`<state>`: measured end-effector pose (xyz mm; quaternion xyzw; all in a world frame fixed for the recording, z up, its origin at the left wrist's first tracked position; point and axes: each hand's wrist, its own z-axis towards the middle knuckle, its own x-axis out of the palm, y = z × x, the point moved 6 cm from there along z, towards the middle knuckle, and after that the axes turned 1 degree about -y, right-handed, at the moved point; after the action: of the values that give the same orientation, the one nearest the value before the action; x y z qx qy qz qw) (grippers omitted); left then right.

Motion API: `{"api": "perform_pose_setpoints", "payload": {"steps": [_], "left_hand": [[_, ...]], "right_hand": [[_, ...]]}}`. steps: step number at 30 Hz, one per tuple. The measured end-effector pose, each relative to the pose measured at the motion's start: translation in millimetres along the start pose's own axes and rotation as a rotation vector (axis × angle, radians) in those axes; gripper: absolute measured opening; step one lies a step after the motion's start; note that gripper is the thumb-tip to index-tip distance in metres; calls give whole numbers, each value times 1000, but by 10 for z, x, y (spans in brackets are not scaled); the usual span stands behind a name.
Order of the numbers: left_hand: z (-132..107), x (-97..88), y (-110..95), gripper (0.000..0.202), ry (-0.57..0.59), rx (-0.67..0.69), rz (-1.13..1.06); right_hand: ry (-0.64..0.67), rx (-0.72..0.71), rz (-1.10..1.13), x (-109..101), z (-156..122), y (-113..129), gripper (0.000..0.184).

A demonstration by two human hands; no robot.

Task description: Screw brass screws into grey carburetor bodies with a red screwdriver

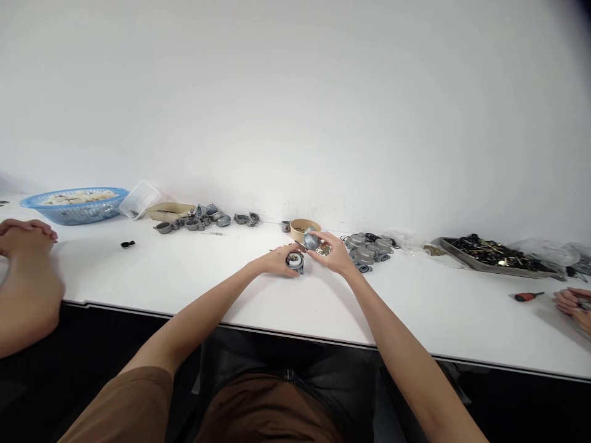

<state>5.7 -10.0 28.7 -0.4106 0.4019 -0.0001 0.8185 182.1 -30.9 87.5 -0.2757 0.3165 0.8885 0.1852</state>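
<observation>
My left hand (277, 259) rests on the white table (194, 271) with its fingers closed round a small grey metal housing (295, 262). My right hand (335, 253) is just to its right and pinches a rounded grey metal cap (311, 240) above that housing. A few small brass-coloured parts (324, 250) lie under the right hand's fingers. A round tan bowl (305, 228) stands directly behind both hands.
Grey metal housings lie in groups at the back left (203, 218) and right of my hands (369, 247). A blue basket (74, 204), a clear tub (141, 198), a tray of dark parts (496, 253) and a red screwdriver (529, 296) are about. Other people's hands show at far left (25, 237) and far right (572, 303).
</observation>
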Motion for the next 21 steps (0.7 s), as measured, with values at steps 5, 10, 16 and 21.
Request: {"api": "perform_pose_setpoints", "payload": {"steps": [5,10,16,21], "left_hand": [[3,6,85,73,-103,-33,-53],[24,56,161,80,-124,-92,-145],[30,110,333,91,-96,-177,-290],[41,151,475,87,-87,-231,-286]], "right_hand": [[-55,-51,-31,-66,-2,135,48],[32,-77,-33,9,-29,229,49],[336,-16,-51,255,-84,84,51],[394,-7,-36,339,-97,21,52]]}}
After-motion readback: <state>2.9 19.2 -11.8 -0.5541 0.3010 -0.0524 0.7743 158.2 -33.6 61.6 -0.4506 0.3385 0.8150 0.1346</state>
